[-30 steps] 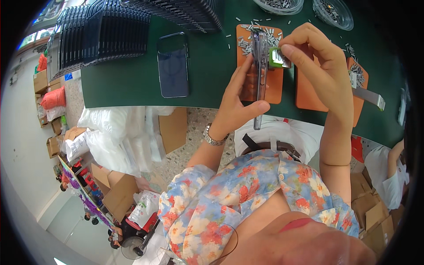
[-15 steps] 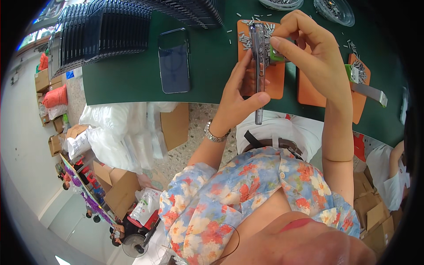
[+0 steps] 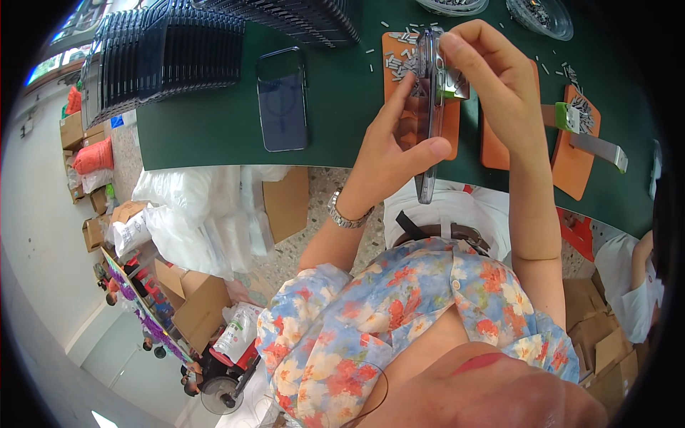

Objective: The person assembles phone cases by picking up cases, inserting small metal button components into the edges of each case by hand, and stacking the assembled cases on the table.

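My left hand (image 3: 399, 146) grips a clear, dark-tinted phone case (image 3: 429, 107) by its sides, holding it on edge. At the case's far end my right hand (image 3: 492, 78) has thumb and index finger pinched together against the side; whatever lies between the fingertips is too small to make out. Behind the case is an orange board (image 3: 450, 132) strewn with short silver metal pieces (image 3: 403, 64). Also on that board, a green and metal block (image 3: 457, 87) shows partly past the case. Another similar phone case (image 3: 282, 107) lies flat to the left.
Rows of stacked phone cases (image 3: 171, 50) fill the far left of the green table (image 3: 207, 139). More orange boards (image 3: 571, 167) lie at the right, one with a green-ended metal strip (image 3: 599, 148). Clear bowls (image 3: 540, 18) stand at the back. A co-worker's sleeve (image 3: 619, 267) shows at far right.
The phone case has turned slightly, showing more of its edge, and shifted a little right. My right hand has moved up to the case's far end, its fingers closer to the rim.
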The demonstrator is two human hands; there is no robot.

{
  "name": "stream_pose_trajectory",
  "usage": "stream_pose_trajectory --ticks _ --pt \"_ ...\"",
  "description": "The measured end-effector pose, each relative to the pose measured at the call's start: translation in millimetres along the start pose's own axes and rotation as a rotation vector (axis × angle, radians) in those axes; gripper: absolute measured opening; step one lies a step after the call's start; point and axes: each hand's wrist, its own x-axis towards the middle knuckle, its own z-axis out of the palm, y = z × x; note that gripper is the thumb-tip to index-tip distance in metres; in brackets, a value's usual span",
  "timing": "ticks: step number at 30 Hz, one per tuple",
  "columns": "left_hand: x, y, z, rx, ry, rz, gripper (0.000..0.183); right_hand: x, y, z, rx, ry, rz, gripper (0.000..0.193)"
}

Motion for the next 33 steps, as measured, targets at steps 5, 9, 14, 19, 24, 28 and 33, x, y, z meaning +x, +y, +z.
stream_pose_trajectory --ticks 5,9,14,19,24,28,33 --pt "1.4 6.3 4.7 -0.016 0.017 -0.078 0.097 2.9 8.5 4.8 0.028 0.027 0.06 0.016" --pt "3.4 8.8 4.9 -0.055 0.023 -0.137 0.093 7.6 12.5 6.4 0.115 0.031 0.065 0.02" --pt "8.1 8.1 5.5 -0.037 0.014 -0.146 0.091 11.7 18.2 2.7 0.134 0.006 0.039 0.032" --pt "6.9 10.6 8.5 -0.071 -0.011 -0.178 0.088 9.0 13.4 -4.9 0.094 -0.071 0.04 0.024" --pt "-4.2 11.8 14.4 -0.05 -0.023 -0.189 0.08 -0.2 -5.9 3.3 0.177 0.015 0.189 0.03" --pt "-10.9 14.0 21.7 -0.05 -0.026 -0.195 0.078 -6.7 -5.4 1.3 0.097 0.01 0.13 0.031" --pt "-21.5 19.9 34.0 0.056 -0.009 -0.16 0.064 -16.8 -10.9 -8.4 0.156 -0.033 0.152 0.027"
